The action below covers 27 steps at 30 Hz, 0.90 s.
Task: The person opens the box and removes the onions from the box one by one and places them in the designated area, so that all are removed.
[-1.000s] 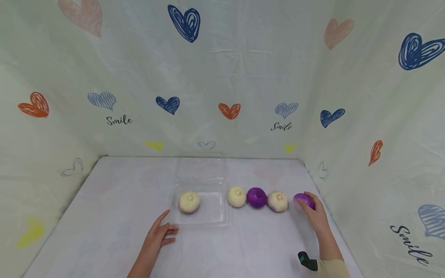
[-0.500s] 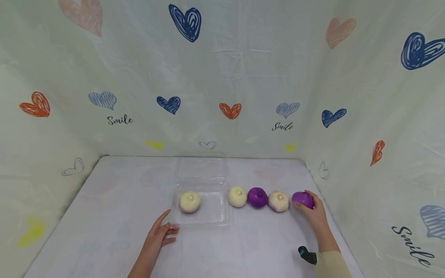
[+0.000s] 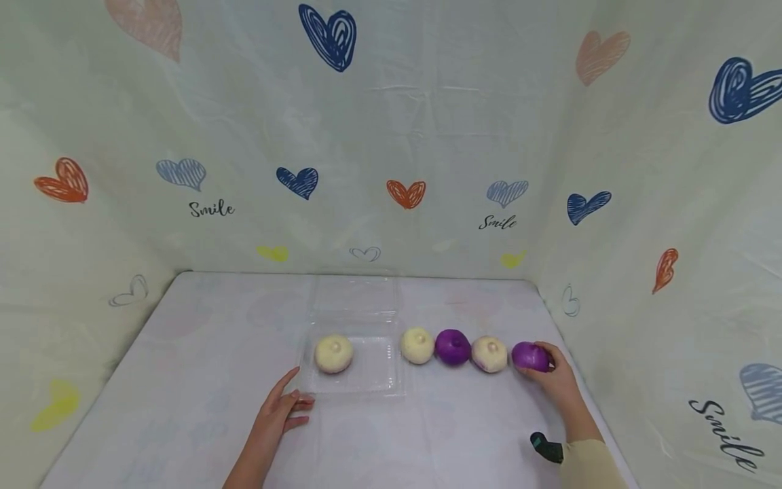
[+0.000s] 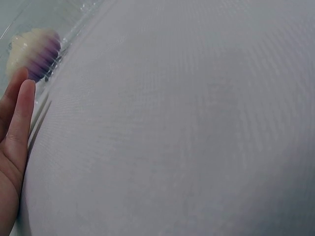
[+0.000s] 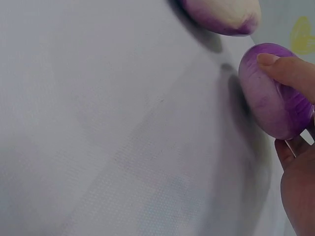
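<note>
At the right end of a row, my right hand [image 3: 559, 380] grips a purple onion [image 3: 530, 356], thumb on one side and fingers on the other. In the right wrist view the onion [image 5: 273, 93] looks tilted, close over the table. Just left of it sit a cream onion [image 3: 489, 354] with a purple underside, a purple onion [image 3: 453, 348] and a pale cream onion [image 3: 417, 346]. A clear plastic clamshell box [image 3: 375, 367] lies with its lid back and one cream onion [image 3: 333, 354] in its left half. My left hand [image 3: 277, 411], fingers extended, rests by the box's front left corner.
A white cloth-covered table [image 3: 183, 380] carries everything. Behind and at both sides hang pale curtains [image 3: 391, 122] printed with hearts. A dark strap-like piece [image 3: 546, 448] sticks out from the right sleeve [image 3: 591, 465]. The lid [image 3: 354, 297] reaches toward the back edge.
The purple onion in my right hand has shifted slightly left and turned a little in the fingers. My left hand and the other onions keep their places.
</note>
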Each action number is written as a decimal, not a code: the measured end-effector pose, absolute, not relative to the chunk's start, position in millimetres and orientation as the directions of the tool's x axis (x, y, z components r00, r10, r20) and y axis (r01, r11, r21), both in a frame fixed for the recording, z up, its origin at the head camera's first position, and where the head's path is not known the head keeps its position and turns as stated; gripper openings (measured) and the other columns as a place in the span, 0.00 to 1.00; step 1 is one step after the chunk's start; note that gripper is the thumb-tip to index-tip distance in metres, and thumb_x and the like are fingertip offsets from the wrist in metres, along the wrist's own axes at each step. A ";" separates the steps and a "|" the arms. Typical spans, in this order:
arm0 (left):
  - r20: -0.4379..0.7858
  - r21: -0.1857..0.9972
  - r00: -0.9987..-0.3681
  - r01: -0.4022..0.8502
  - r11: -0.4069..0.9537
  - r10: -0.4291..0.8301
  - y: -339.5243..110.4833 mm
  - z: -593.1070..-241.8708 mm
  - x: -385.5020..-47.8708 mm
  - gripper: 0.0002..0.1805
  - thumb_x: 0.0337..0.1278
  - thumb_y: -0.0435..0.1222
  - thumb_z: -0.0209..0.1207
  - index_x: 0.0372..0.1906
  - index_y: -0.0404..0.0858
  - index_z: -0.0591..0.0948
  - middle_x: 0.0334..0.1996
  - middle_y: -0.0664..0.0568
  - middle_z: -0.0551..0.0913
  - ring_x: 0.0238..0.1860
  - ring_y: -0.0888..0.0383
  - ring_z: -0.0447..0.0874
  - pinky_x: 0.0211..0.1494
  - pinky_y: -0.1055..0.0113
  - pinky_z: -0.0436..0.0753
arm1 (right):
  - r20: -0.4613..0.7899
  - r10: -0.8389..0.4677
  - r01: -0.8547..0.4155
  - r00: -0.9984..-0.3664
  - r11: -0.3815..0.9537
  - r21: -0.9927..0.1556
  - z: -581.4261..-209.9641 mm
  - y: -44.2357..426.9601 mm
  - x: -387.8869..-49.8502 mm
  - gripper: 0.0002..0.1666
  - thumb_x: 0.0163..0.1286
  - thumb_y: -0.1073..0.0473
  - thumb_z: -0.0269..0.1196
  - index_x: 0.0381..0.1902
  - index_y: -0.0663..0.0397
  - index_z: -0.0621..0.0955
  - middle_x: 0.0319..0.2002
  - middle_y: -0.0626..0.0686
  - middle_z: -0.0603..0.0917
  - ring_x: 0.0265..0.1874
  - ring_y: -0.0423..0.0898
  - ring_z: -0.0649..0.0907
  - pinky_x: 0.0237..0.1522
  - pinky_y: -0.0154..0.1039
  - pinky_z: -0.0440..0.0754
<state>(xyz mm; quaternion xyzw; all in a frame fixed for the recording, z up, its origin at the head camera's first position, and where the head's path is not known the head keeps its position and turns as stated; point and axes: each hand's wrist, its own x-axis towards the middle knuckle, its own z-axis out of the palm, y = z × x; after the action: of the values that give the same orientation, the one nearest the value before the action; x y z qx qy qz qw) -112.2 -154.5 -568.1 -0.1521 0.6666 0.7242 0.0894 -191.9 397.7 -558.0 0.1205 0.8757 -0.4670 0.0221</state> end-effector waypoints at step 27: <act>-0.355 0.929 -0.933 -0.345 -0.131 -0.060 -157.0 -560.5 -107.8 0.27 0.74 0.34 0.46 0.74 0.43 0.59 0.41 0.41 0.84 0.44 0.51 0.83 0.44 0.60 0.83 | -0.117 0.148 0.177 -0.982 0.505 -0.845 -557.8 386.5 -196.2 0.44 0.56 0.71 0.69 0.69 0.63 0.62 0.72 0.71 0.52 0.70 0.70 0.53 0.67 0.61 0.56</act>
<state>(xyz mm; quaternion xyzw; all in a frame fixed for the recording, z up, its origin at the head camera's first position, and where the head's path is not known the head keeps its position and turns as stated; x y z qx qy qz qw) -107.8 -157.0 -560.5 -0.1551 0.6519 0.7359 0.0970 -196.2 386.5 -557.8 0.0936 0.8673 -0.4888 0.0150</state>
